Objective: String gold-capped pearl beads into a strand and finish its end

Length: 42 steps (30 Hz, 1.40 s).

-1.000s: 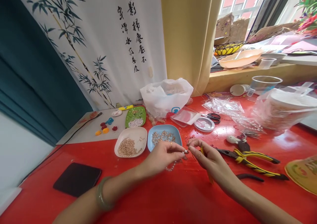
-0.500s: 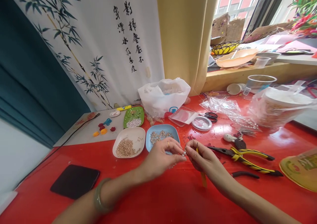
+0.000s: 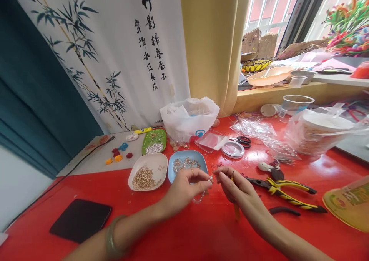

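Note:
Above the red table, my left hand (image 3: 186, 188) is closed, thumb and fingertips pinching one end of a small bead strand (image 3: 199, 200) that hangs below it. My right hand (image 3: 238, 188) is close on the right, its fingertips drawn together. Tucked through its fingers is a slim yellow tool (image 3: 236, 211), perhaps tweezers, pointing down. Whether the right fingertips also grip a bead is too small to tell. Just behind my left hand sits a blue tray (image 3: 172, 172) of beads on wire or chain. Left of it is a cream tray (image 3: 163, 168) with small gold beads.
A green tray (image 3: 163, 145) with white beads stands behind. Yellow-black pliers (image 3: 276, 188) lie on the right, near scissors (image 3: 243, 141) and a round clear case (image 3: 233, 149). A black tablet-like slab (image 3: 82, 219) lies at left. A white plastic bag (image 3: 187, 117) stands at the back.
My hands have moved slightly apart, and the left now shows the bead strand dangling under it. The whole view has shifted a little.

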Tool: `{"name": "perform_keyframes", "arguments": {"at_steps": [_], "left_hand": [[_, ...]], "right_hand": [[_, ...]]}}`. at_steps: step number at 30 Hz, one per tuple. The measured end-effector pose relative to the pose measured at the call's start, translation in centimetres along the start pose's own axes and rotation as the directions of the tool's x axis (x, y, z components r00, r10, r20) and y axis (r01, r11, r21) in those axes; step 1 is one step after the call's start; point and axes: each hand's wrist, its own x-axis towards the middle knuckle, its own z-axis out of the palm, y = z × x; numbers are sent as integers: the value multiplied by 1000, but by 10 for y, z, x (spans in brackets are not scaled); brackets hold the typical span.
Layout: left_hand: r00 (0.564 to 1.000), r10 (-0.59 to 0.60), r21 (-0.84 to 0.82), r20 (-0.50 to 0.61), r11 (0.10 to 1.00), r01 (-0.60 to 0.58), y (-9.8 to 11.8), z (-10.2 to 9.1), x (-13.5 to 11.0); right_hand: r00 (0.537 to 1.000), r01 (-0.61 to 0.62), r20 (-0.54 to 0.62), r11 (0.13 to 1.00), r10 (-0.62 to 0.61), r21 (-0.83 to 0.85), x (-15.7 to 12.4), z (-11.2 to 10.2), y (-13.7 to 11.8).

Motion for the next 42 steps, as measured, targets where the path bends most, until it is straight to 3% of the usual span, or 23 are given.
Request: {"name": "perform_keyframes", "arguments": {"at_steps": [9, 16, 24, 34, 42], "left_hand": [[999, -39, 84, 19, 996, 38, 2, 2, -3], [998, 57, 223, -21, 973, -51, 0, 2, -5], [988, 145, 260, -48, 957, -128, 0, 3, -7], [990, 66, 12, 124, 998, -68, 1, 0, -4], [994, 19, -66, 112, 998, -12, -2, -1, -1]], "right_hand": [[999, -16, 49, 997, 20, -73, -1, -2, -1], [998, -64, 25, 997, 64, -37, -2, -1, -2], [994, -101, 43, 994, 102, -37, 0, 0, -2], [992, -90, 87, 995, 94, -49, 0, 0, -2], [989, -29, 141, 997, 38, -66, 2, -1, 1]]}}
